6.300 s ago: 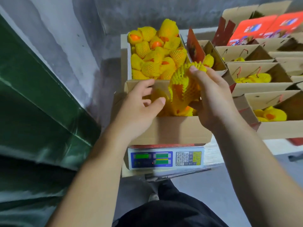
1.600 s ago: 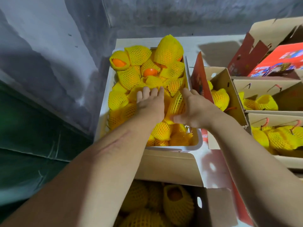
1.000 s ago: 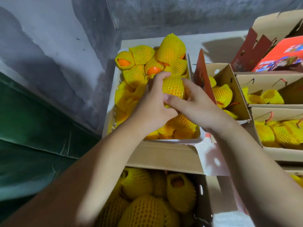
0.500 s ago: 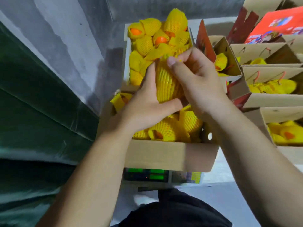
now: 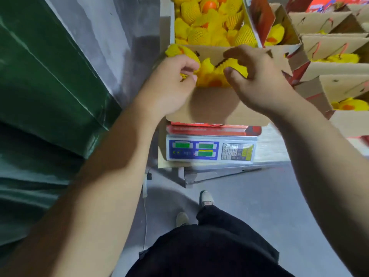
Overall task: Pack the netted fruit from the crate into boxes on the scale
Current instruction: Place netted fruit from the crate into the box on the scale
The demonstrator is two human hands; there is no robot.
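Observation:
A cardboard box [image 5: 215, 108] stands on a blue-faced digital scale [image 5: 209, 149] and holds yellow foam-netted fruit. Behind it a white crate [image 5: 172, 21] is heaped with more netted fruit [image 5: 199, 33]. Both my hands are inside the box at its top. My left hand [image 5: 171, 84] curls its fingers on a netted fruit [image 5: 176, 51] at the box's left side. My right hand [image 5: 257, 78] grips another netted fruit [image 5: 233, 64] between thumb and curled fingers. More fruit [image 5: 211, 80] shows between the two hands.
Several open cardboard boxes [image 5: 339, 90] with netted fruit line the bench on the right. A green tarpaulin [image 5: 50, 76] and a grey wall close the left side. My feet [image 5: 206, 197] stand on the grey floor below the scale.
My hands lifted a netted fruit out of the crate and brought it down into the box on the scale. The view tilted down to show the scale and floor.

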